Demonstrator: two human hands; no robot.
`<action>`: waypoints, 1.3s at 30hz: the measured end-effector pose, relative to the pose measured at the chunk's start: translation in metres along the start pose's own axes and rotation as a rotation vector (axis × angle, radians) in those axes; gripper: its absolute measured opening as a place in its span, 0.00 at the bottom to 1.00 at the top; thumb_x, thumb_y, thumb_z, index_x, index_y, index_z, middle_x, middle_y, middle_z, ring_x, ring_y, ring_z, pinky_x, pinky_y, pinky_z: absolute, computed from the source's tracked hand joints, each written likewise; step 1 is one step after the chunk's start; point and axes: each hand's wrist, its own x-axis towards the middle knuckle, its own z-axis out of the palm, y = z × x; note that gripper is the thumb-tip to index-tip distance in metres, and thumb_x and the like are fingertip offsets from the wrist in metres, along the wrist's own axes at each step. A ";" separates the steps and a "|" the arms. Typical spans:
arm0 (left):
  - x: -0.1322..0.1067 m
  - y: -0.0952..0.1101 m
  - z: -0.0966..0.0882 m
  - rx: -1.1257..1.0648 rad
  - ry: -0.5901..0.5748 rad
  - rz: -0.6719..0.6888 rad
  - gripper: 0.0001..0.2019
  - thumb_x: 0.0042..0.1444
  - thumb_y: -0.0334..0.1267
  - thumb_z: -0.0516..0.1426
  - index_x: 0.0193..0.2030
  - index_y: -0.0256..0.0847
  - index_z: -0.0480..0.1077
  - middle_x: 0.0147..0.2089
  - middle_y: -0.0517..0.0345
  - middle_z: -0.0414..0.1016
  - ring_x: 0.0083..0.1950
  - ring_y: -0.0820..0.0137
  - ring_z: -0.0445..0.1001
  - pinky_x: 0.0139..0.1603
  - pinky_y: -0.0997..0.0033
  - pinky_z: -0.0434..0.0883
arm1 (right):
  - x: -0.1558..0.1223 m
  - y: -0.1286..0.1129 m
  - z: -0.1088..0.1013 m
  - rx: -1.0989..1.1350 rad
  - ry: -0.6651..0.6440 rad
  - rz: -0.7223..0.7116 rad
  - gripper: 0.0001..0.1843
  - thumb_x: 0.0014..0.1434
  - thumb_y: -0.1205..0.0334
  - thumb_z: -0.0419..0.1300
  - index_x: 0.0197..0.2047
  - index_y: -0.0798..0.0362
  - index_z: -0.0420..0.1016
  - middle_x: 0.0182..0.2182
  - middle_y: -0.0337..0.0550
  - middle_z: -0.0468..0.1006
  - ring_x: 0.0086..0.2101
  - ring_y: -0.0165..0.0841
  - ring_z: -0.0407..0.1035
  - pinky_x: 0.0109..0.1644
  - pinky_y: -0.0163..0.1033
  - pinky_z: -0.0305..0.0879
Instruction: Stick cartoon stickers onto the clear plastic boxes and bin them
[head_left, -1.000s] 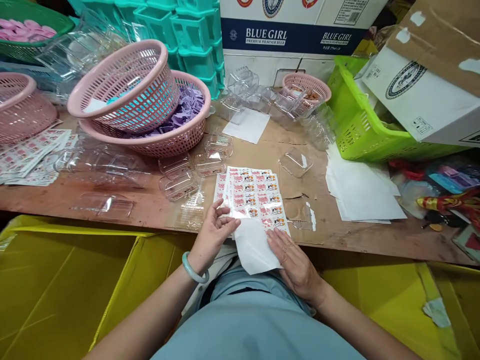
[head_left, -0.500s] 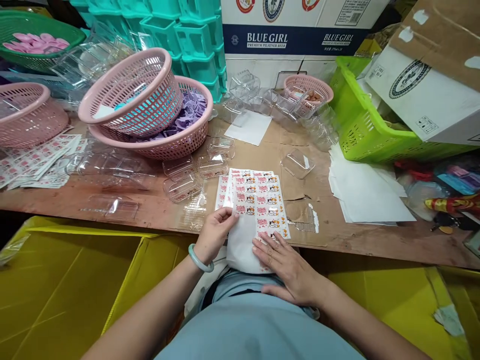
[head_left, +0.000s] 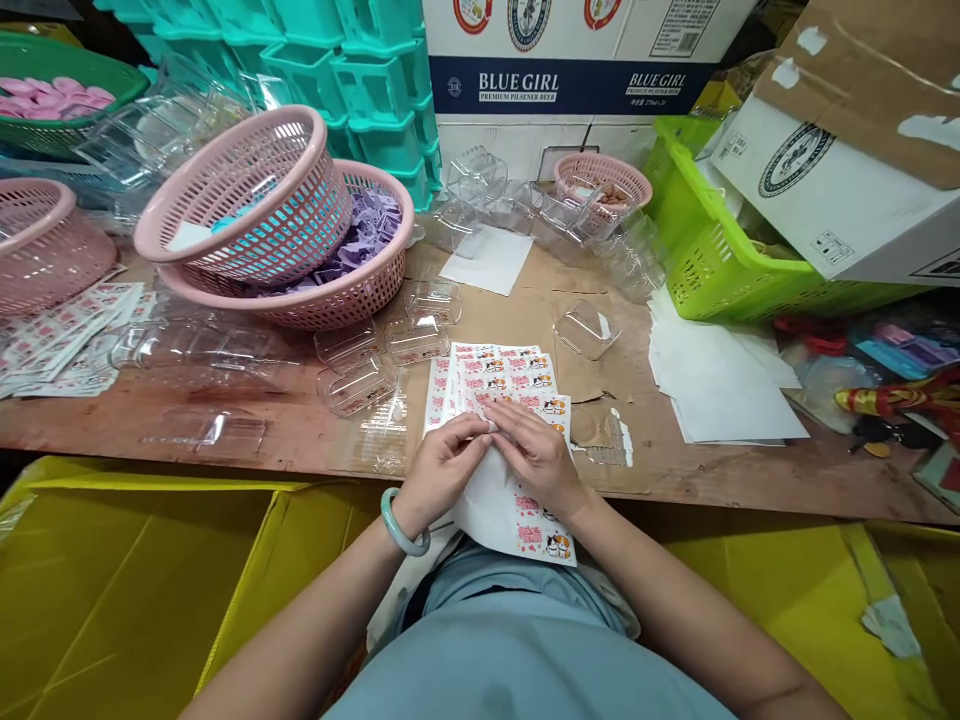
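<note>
1. Far left: fanned-out pile of printed sheets [head_left: 64, 335], pink print too small to read.
2. Then stacked pink baskets [head_left: 315, 215], the top one tilted, purple pieces [head_left: 375, 222] in the lower.
3. Clear plastic shells [head_left: 356, 388] sit just beside the stickers.
4. Left hand [head_left: 442, 460], jade-colored bangle [head_left: 403, 525] on the wrist: thumb and fingers pinched together over the sheet. Can't tell what's between them, just a whitish bit at the tips.
5. Sticker sheet [head_left: 531, 540]: under both hands, atop other sheets, lower end past the table edge. Cartoon cats plus pink lettering I can't read; lower left is blank white.
6. Right hand [head_left: 538, 455]: fingers bent, tips meeting the left's. Can't tell if they're gripping anything.
7. Behind, a beer carton [head_left: 592, 85] reads "BLUE GIRL PREMIUM PILSENER BEER".
8. Right: lime-green basket [head_left: 694, 255], with a tilted carton [head_left: 870, 215] bearing a round emblem, lettering illegible.
</note>
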 end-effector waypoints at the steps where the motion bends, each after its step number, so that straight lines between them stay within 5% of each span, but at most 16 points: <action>1: 0.001 -0.001 -0.001 0.020 0.005 0.017 0.11 0.55 0.44 0.60 0.37 0.40 0.79 0.40 0.50 0.75 0.44 0.64 0.72 0.50 0.64 0.68 | -0.001 0.000 0.000 0.032 0.002 0.023 0.21 0.65 0.65 0.55 0.60 0.45 0.70 0.54 0.44 0.76 0.55 0.36 0.70 0.63 0.50 0.65; 8: 0.004 -0.010 -0.003 0.066 0.013 0.027 0.11 0.57 0.45 0.59 0.36 0.41 0.79 0.38 0.50 0.75 0.44 0.63 0.72 0.50 0.64 0.69 | -0.004 0.000 0.003 0.269 0.004 0.264 0.16 0.66 0.60 0.55 0.55 0.42 0.75 0.53 0.40 0.77 0.53 0.37 0.72 0.64 0.51 0.62; 13: 0.004 -0.011 -0.003 0.041 0.087 -0.035 0.11 0.56 0.45 0.59 0.32 0.39 0.77 0.37 0.52 0.75 0.41 0.65 0.71 0.44 0.68 0.68 | 0.000 0.005 -0.002 0.404 0.143 0.508 0.14 0.65 0.55 0.55 0.46 0.49 0.80 0.44 0.44 0.82 0.46 0.37 0.76 0.55 0.47 0.72; 20: 0.004 -0.008 -0.001 -0.043 0.040 -0.031 0.11 0.58 0.42 0.57 0.37 0.39 0.78 0.41 0.51 0.76 0.46 0.64 0.72 0.52 0.65 0.66 | 0.001 0.003 -0.003 0.250 -0.001 0.232 0.17 0.60 0.61 0.62 0.53 0.46 0.76 0.52 0.42 0.78 0.54 0.37 0.71 0.63 0.48 0.66; 29: 0.008 -0.015 0.000 -0.014 0.091 -0.025 0.10 0.55 0.43 0.60 0.35 0.41 0.79 0.41 0.51 0.76 0.46 0.63 0.73 0.49 0.65 0.69 | -0.002 0.003 0.013 0.486 0.125 0.520 0.11 0.60 0.56 0.62 0.44 0.46 0.81 0.43 0.41 0.83 0.44 0.38 0.77 0.52 0.47 0.74; 35: -0.001 -0.027 -0.006 0.023 0.219 -0.131 0.12 0.54 0.46 0.60 0.30 0.39 0.75 0.34 0.55 0.73 0.37 0.67 0.70 0.42 0.68 0.68 | 0.017 0.030 -0.009 0.814 0.493 0.728 0.12 0.57 0.53 0.63 0.39 0.52 0.80 0.41 0.47 0.83 0.43 0.40 0.78 0.51 0.50 0.74; 39: -0.017 -0.019 -0.009 0.254 0.421 0.054 0.11 0.52 0.42 0.63 0.41 0.42 0.76 0.55 0.48 0.68 0.58 0.58 0.66 0.56 0.63 0.65 | 0.023 0.033 -0.038 0.555 0.743 0.565 0.13 0.61 0.55 0.59 0.44 0.51 0.78 0.47 0.48 0.81 0.47 0.41 0.76 0.56 0.56 0.71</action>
